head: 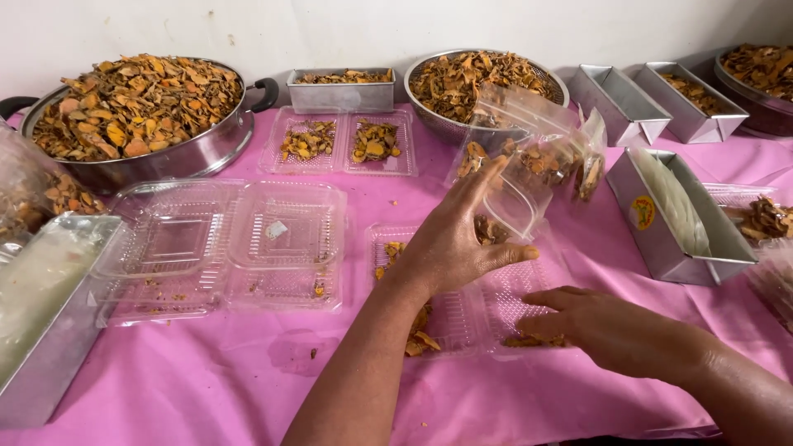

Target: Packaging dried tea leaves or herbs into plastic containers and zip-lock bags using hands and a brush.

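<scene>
Nearest to us, our left forearm reaches up from the bottom edge, and our left hand (450, 244) spreads its fingers against a clear plastic bag (529, 157) that stands tilted above the middle of the table. Fingers are open and splayed, thumb pointing right, pressing on the bag's lower side rather than closed around it. Dried orange-brown slices (537, 161) show inside the bag. Our right hand (603, 326) lies flat and open, palm down, on the right half of an open clear clamshell tray (504, 301) beneath the bag; it grips nothing. Some slices lie in that tray's left half, partly hidden by our left wrist.

All of this sits on a pink tablecloth (206, 372). To the left lies an empty open clamshell tray (223, 244), and farther back another clamshell (343, 140) holds two small portions of slices. A large steel pot (140, 116) heaped with slices stands at the back left, a steel colander (479, 83) full of them at the back centre, with a small metal loaf tin (340, 89) between them. More loaf tins (652, 103) stand at the back right, and one (677, 215) near the right edge holds folded clear bags.
</scene>
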